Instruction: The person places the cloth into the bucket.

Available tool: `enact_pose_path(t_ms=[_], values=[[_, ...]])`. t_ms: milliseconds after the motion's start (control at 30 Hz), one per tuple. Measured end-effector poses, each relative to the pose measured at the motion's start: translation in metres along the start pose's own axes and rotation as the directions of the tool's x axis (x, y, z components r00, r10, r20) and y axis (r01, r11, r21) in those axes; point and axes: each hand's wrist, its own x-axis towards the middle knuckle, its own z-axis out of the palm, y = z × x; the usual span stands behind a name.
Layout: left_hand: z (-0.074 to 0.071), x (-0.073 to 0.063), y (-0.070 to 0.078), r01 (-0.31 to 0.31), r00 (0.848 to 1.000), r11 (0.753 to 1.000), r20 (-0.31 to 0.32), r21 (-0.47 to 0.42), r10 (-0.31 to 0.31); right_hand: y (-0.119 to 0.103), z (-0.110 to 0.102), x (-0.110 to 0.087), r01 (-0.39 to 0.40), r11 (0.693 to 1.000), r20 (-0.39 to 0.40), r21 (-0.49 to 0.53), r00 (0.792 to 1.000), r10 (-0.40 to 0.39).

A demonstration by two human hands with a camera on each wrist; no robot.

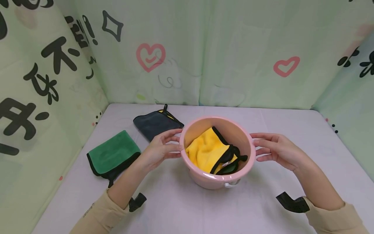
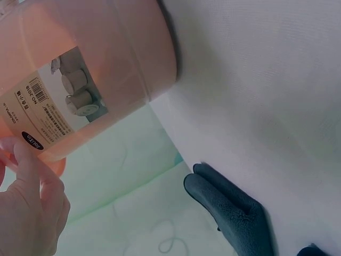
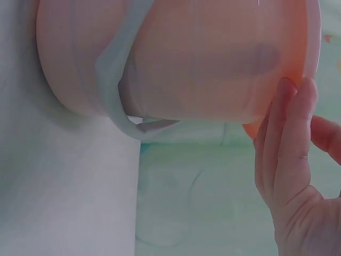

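A pink bucket [image 1: 214,118] stands on the table, with a folded yellow cloth [image 1: 204,149] edged in black inside it. Dark and green folds lie beside the yellow part, and I cannot tell whether they belong to a second cloth. My left hand [image 1: 162,146] touches the bucket's left rim with its fingertips. On the opposite side, the fairly straight fingers of my right hand [image 1: 277,149] rest against the rim. The right wrist view shows the bucket's pale handle [image 3: 109,80] hanging along its side. A printed label [image 2: 53,101] shows on the bucket in the left wrist view.
To the left lies a folded green cloth [image 1: 114,152] with black edging, partly behind my left forearm. Behind it is a folded dark grey cloth [image 1: 155,122] with a loop. Pale green curtains [image 1: 233,65] stand around the white-covered table [image 1: 233,211].
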Motion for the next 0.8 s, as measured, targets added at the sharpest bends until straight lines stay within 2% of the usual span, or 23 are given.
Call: enact_pose_path(t_ms=[467, 800], values=[[0.0003, -0.0004, -0.0002, 0.006, 1.0, 1.0, -0.008, 0.003, -0.006, -0.0001, 0.0025, 0.0024, -0.055, 0.998, -0.049, -0.026, 0.997, 0.053], [0.0018, -0.0058, -0.0017, -0.004, 0.999, 0.997, -0.034, 0.078, 0.006, 0.0003, 0.0039, 0.0017, -0.067, 0.996, -0.072, -0.054, 0.995, 0.063]])
